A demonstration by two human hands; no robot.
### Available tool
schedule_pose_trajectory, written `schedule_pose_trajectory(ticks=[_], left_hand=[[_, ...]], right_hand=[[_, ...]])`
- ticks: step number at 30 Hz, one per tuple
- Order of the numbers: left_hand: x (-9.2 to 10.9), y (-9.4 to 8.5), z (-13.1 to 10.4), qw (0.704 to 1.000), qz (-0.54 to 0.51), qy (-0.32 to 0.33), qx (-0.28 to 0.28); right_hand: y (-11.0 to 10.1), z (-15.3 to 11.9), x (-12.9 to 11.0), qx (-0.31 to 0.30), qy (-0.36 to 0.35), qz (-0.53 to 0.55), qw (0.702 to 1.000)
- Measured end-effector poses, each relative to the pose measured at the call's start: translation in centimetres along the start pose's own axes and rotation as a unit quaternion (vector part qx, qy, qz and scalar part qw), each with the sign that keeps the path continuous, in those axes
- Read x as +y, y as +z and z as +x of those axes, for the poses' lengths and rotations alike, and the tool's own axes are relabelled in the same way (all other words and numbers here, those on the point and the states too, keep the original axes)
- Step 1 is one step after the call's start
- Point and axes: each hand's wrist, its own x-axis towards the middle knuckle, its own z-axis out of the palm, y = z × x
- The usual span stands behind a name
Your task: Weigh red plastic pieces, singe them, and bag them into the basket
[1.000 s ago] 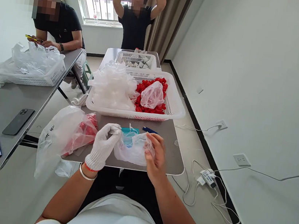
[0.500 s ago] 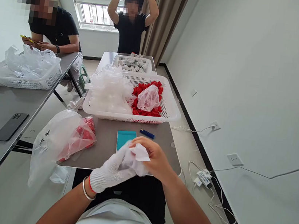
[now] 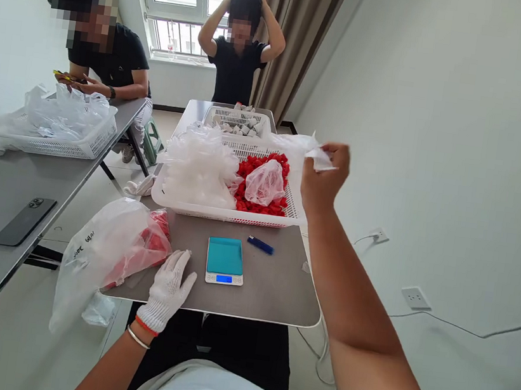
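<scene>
My left hand (image 3: 167,288), in a white knitted glove with a red-edged cuff, lies with fingers spread on the grey table (image 3: 277,287). Next to it is a clear bag (image 3: 95,243) with red contents. Bare and raised over the right rim of the large white basket (image 3: 201,211), my right hand (image 3: 325,181) pinches a thin plastic bag (image 3: 320,159), which trails to the left. Between my hands and nearer to me sits a small scale (image 3: 225,257) with a teal top and lit display. A slim dark-blue object (image 3: 260,245) lies beside it.
The large basket holds crumpled clear bags (image 3: 199,171) and small red pieces (image 3: 259,207). Behind it stands a smaller white basket (image 3: 267,125). On the left table are phones (image 3: 25,221) and another basket (image 3: 100,135). Two people are beyond the tables. A wall rises on the right.
My hands have parted. The left moved down to the table's left part; the right carried the plastic bag forward and right, over the basket edge. The whole scale now shows.
</scene>
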Motion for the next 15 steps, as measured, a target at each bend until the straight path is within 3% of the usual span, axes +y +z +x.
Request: schedule_pose_trajectory(ticks=[2,4,6,8,11,13,15], left_hand=[[-0.5,0.5,-0.6,0.999,0.032,0.003,-0.001],[-0.6,0.7,-0.9,0.999,0.049,0.005,-0.005],[-0.5,0.8,-0.9,0.998,0.059,0.004,-0.008],[-0.4,0.7,-0.8,0.998,0.064,0.008,-0.009],[-0.2,0.6,-0.7,0.998,0.068,0.010,-0.010],[0.0,0.5,-0.7,0.997,0.069,0.005,-0.015],[0.2,0.5,-0.7,0.998,0.064,-0.002,-0.021]], right_hand=[[2.6,-1.0,2.8,-0.085,0.058,-0.024,0.994],[4.4,-2.5,5.0,-0.221,0.107,-0.069,0.967],[5.0,-3.7,6.5,-0.311,0.124,-0.101,0.937],[4.6,-4.1,7.0,-0.354,0.121,-0.120,0.920],[2.5,-3.8,5.5,-0.327,0.108,-0.157,0.926],[0.8,-3.9,2.9,-0.233,0.064,-0.157,0.958],[-0.4,-5.3,-0.7,-0.163,-0.028,-0.084,0.983]])
